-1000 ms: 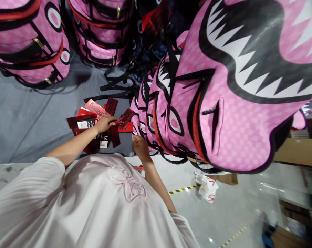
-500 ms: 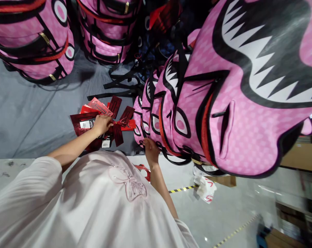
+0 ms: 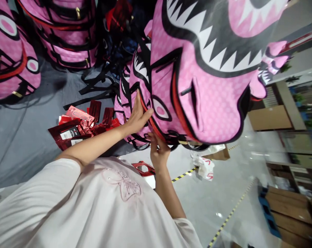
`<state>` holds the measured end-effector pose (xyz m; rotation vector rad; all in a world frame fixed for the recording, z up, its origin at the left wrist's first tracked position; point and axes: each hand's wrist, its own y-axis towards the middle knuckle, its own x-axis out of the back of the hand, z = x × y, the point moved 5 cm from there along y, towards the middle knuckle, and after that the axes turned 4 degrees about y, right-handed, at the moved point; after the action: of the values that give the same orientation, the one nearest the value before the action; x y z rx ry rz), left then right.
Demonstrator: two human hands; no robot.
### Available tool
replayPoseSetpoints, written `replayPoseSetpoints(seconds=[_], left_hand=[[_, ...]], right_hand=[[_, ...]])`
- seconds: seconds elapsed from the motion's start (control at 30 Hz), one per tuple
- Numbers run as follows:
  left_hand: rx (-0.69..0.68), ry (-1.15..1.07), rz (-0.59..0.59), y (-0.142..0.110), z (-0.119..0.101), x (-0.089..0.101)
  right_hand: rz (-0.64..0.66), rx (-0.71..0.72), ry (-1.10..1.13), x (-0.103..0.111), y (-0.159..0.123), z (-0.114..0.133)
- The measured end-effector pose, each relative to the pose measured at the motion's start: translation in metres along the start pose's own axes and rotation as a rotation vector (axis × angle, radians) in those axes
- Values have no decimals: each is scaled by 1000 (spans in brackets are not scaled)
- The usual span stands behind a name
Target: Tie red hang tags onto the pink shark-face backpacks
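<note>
Several pink backpacks with shark-teeth prints stand pressed together in a row, the frontmost pink backpack (image 3: 218, 100) large on the right. My left hand (image 3: 138, 119) rests against the backpack just behind it, fingers stretched out and thumb apart. Below, my right hand (image 3: 159, 151) has its fingers curled at the lower edge of that row, beside a red-trimmed zip; its fingertips are partly hidden under the bag. To the left of the row, a bunch of red hang tags (image 3: 80, 125) with white barcode labels lies on the grey-covered table, partly behind my left forearm.
More pink backpacks (image 3: 68, 38) stand at the back left on the grey table cover (image 3: 21, 137). Black straps (image 3: 91, 98) trail across it. On the floor lie a white plastic bag (image 3: 206, 168) and yellow-black tape (image 3: 184, 175). Cardboard (image 3: 290, 210) is stacked at the lower right.
My left hand has left the red tags and moved right onto a backpack, its fingers now stretched out. My right hand has shifted along the row's lower edge. The view has swung right.
</note>
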<state>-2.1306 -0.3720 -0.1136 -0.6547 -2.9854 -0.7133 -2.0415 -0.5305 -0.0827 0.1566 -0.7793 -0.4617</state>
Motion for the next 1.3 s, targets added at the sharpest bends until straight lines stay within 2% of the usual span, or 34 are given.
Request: replayPoseSetpoints(seconds=[0.1,0.2,0.27,0.33,0.37,0.4,0.53,0.63,0.8,0.93,1.07,1.3], left_hand=[[-86,61,14,20,-14,-15],[-231,179,64,26,-21,-12],[-282,279,41,17,-20,-3],[-281,393,-16,-1,-15,6],[-284,449,-6,-11,-11,8],[-305,502,59,-22,-8,5],[-433,702,472,-54,8,-24],[-440,844,534,-54,20,-38],[-488,906,470,-48,25,-48],[-500,850,529,-67,32,-51],[-518,811,587,-83,40,-57],[-383,904,684,-86,45,-67]], right_hand=[[-113,-16,40,23,14,-10],[-198,-24,85,39,23,-16],[-237,-30,128,45,27,-19],[-250,-18,167,48,32,-19],[-247,-4,184,48,35,-19],[-241,11,196,48,37,-19],[-232,59,189,46,46,-19],[-231,54,168,45,51,-20],[-254,41,204,54,58,-23],[-279,36,234,66,60,-27],[-261,47,250,70,62,-33],[-285,73,148,71,71,-41]])
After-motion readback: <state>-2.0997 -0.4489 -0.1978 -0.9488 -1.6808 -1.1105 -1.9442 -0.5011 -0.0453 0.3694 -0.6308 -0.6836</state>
